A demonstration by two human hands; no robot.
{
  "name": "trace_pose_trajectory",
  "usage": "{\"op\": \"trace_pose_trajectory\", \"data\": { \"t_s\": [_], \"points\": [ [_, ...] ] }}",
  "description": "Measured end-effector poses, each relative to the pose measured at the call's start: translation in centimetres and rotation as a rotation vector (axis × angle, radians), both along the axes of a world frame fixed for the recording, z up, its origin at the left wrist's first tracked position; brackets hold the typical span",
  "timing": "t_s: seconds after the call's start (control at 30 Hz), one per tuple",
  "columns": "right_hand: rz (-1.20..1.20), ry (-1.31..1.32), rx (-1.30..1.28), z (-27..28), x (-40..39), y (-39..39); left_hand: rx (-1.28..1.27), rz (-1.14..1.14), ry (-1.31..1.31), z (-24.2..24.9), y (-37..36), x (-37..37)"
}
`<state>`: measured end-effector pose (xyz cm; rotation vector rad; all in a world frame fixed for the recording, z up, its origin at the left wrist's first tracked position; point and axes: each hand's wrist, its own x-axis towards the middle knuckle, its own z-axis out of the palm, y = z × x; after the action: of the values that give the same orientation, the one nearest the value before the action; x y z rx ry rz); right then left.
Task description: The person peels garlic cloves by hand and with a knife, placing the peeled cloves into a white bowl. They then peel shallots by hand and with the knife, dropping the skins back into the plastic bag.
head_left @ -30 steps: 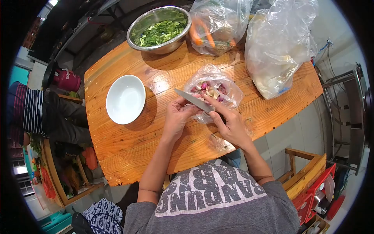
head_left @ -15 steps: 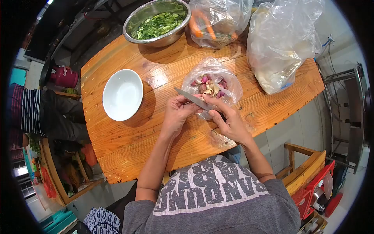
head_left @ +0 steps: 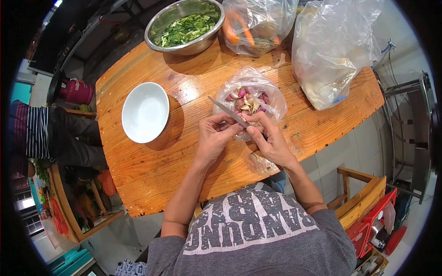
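A wooden table (head_left: 138,184) is filling the middle of the room, and an open bag (head_left: 252,76) of clear plastic is lying on it, showing purple and pale bulbs (head_left: 248,103) inside.

At the near side of the open bag, a knife (head_left: 227,111) is lying between the two hands, its blade slanting across the bag's near left part, tip pointing away and to the left. The right hand (head_left: 269,138) is gripping the knife, its forefinger and thumb closing at the blade's base. The left hand (head_left: 214,138) is curling inward below the blade, thumb and fingers drawing narrow; whether anything is sitting between them cannot be told. Both forearms are reaching from the table's near edge and converging toward the open bag.

Left of the open bag, a white bowl (head_left: 145,112) is standing. Beyond the open bag to the left, a steel bowl (head_left: 198,46) is holding chopped greens (head_left: 189,30). Directly beyond, a second plastic bag (head_left: 272,14) is containing carrots (head_left: 238,27). Beyond and to the right, a large plastic bag (head_left: 327,50) is standing.
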<state>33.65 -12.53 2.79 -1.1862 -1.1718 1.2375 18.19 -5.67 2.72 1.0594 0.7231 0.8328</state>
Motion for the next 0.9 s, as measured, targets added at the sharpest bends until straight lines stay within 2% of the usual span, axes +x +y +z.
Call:
{"op": "trace_pose_trajectory", "data": {
  "t_s": [0.07,0.3,0.4,0.6,0.67,0.83,0.9],
  "points": [
    [-0.006,-0.009,0.032,-0.4,-0.1,0.2,-0.072,0.01,-0.029,0.0,0.0,-0.1],
    [-0.052,0.075,0.111,-0.4,-0.7,0.5,-0.042,-0.002,-0.002,0.1,0.2,-0.3],
    [0.057,0.242,-0.159,0.0,0.6,0.1,-0.036,-0.034,-0.014,-0.3,0.7,-0.8],
    [0.145,0.686,-0.321,0.6,1.5,0.3,-0.115,-0.152,-0.044,0.6,1.6,-1.6],
    [0.152,0.701,-0.321,0.4,1.6,0.4,-0.167,-0.171,-0.045,1.1,1.7,-1.7],
    [0.128,0.682,-0.292,0.3,1.5,0.4,-0.042,-0.12,0.008,0.3,1.5,-1.7],
    [0.091,0.562,-0.264,-0.1,1.1,0.3,0.006,-0.108,0.04,0.1,1.4,-1.7]
  ]
}}
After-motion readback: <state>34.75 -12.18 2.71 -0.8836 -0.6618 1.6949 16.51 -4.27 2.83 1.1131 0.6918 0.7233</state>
